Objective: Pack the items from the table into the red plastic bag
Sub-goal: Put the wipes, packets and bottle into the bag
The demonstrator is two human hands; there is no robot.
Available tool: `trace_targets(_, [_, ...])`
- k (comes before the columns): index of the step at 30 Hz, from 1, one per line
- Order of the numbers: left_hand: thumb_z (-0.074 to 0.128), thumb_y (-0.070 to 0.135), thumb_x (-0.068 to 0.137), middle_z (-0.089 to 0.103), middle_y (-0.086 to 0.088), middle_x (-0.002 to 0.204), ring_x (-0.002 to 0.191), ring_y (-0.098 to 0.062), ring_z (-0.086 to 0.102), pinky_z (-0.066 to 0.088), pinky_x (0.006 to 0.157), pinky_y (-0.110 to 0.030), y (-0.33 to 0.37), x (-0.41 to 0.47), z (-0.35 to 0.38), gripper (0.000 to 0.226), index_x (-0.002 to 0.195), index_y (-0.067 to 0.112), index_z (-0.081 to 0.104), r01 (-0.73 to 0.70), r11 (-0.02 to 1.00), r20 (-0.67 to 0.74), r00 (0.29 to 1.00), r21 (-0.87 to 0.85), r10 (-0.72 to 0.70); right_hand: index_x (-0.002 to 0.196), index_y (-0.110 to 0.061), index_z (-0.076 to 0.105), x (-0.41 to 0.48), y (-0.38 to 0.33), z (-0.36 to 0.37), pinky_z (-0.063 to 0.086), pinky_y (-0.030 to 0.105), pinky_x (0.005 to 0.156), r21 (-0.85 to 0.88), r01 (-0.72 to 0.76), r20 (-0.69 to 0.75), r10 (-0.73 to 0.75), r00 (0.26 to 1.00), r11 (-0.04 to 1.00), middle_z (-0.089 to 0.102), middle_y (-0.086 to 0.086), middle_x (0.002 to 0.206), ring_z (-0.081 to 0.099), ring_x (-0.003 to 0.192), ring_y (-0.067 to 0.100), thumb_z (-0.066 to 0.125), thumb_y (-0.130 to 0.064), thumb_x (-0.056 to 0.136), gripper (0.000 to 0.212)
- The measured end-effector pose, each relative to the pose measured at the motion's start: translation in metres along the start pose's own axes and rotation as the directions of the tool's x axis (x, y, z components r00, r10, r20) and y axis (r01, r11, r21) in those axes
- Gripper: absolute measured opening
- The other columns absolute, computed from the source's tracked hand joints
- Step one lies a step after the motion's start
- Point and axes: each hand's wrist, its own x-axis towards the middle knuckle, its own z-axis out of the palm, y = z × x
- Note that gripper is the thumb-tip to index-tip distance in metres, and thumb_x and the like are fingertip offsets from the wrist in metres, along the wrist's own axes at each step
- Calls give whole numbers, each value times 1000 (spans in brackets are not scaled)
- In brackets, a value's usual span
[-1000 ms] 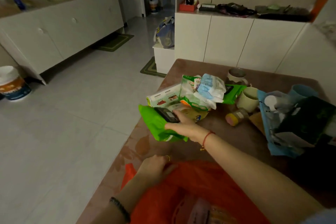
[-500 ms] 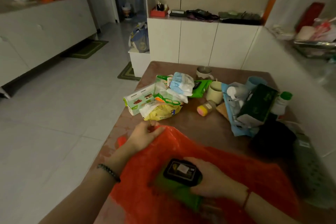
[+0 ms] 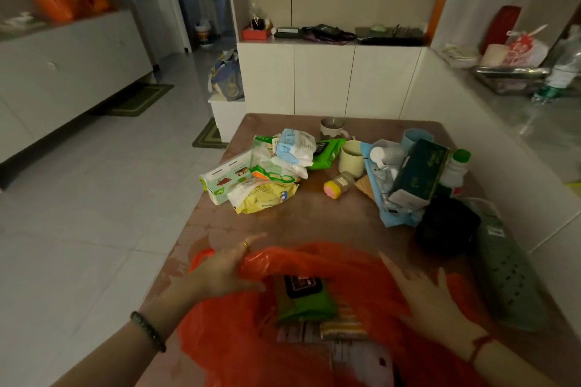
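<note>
Fingers (image 3: 251, 242) of left hand (image 3: 220, 270): stretched almost straight along far-left lip of red plastic bag (image 3: 352, 262), thumb tucked under that lip; true pinch or mere touch, cannot tell. Fingers (image 3: 394, 267) of right hand (image 3: 434, 298): spread wide and straight, gripping nothing, hovering over or resting on bag's right side

Between both sets of fingers, down in bag's mouth: green wipes pack (image 3: 305, 298) with black lid, already packed. Nearer the wrists, deeper in: striped packet (image 3: 344, 322) and pale item (image 3: 361, 358), too dim to name. Looks like only a few things in, most of the job left

Just beyond left fingertips on table (image 3: 314, 223): yellow packet (image 3: 267, 198), white-and-green box (image 3: 223, 177), blue-white pack (image 3: 295, 144) heaped on top, second green wipes pack (image 3: 327, 151). Beyond right fingertips: jar (image 3: 338, 185) with pink lid, on its side; cream mug (image 3: 352, 157); grey mug (image 3: 331, 127) farther back. Out to the right of right fingers: blue pouch (image 3: 386, 192), dark green box (image 3: 418, 173) leaning on it, white bottle (image 3: 456, 166) with green cap, black round thing (image 3: 446, 226), grey perforated mat (image 3: 503, 276) at table's edge

Probably next: reach forward to nearest heap. Unclear whether mugs and mat count as items to pack
</note>
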Motion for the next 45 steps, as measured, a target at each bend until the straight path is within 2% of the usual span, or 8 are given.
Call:
trace_targets(5, [68,74,51,73,13,78,75,0,66,53,72,-17,-24,16,-4,41,75,41,70,-68,927,-11,998,-370,69,102,-20,63,20,27,-16,53,23,80,674,-51,103,-26,994,737,66,4,96,61,81,9,47,-11,94,20])
trace_targets(11, [66,49,70,74,0,70,68,-14,68,55,66,-22,-19,39,-32,30,70,20,74,-28,725,-227,957,-688,-179,108,-7,65,71,18,-37,51,25,67,943,-188,167,96,981,275,69,11,92,65,81,20,46,-12,94,24])
trace_targets(17, [55,24,91,70,8,56,54,-1,64,52,54,-12,-10,71,-71,26,71,15,69,-98,704,-416,860,-703,-295,96,-19,61,110,-7,-64,49,21,56,973,-99,70,143,987,207,65,6,80,62,68,16,44,-10,95,19])
trace_targets(25, [46,77,72,69,-3,97,100,-25,63,50,95,-42,-50,73,-46,53,81,29,69,294,954,53,955,-66,-291,99,4,67,105,35,-32,44,16,59,640,-206,224,76,972,740,64,9,86,54,63,9,54,-17,90,26])
trace_targets(31, [48,27,95,61,-1,107,88,-12,55,45,70,-15,-2,88,-60,24,116,20,58,173,886,-148,955,-429,-258,124,-16,54,93,44,-87,41,26,84,794,-24,-69,129,989,607,56,2,117,51,101,14,69,-31,79,50])
trace_targets(38, [51,67,76,56,6,124,117,-12,51,38,102,-26,54,105,-31,63,129,32,48,5,1000,-145,989,-26,-9,138,-11,30,151,54,-116,41,40,98,839,-35,-345,581,737,543,41,16,139,44,125,32,71,-28,75,77])
trace_targets(42, [51,69,75,58,9,125,114,-10,55,44,100,-30,57,120,-15,69,135,37,38,-59,990,-40,997,130,64,147,-22,0,161,54,-106,19,56,111,431,-364,-199,480,854,826,7,24,152,13,139,42,68,-25,76,98])
trace_targets(45, [53,57,82,59,11,124,112,-9,56,46,95,-28,52,119,-9,55,132,37,43,-119,979,-37,991,163,126,147,-28,-9,141,46,-86,5,55,113,49,-248,-347,249,904,968,-11,22,154,-7,142,41,54,-26,88,86])
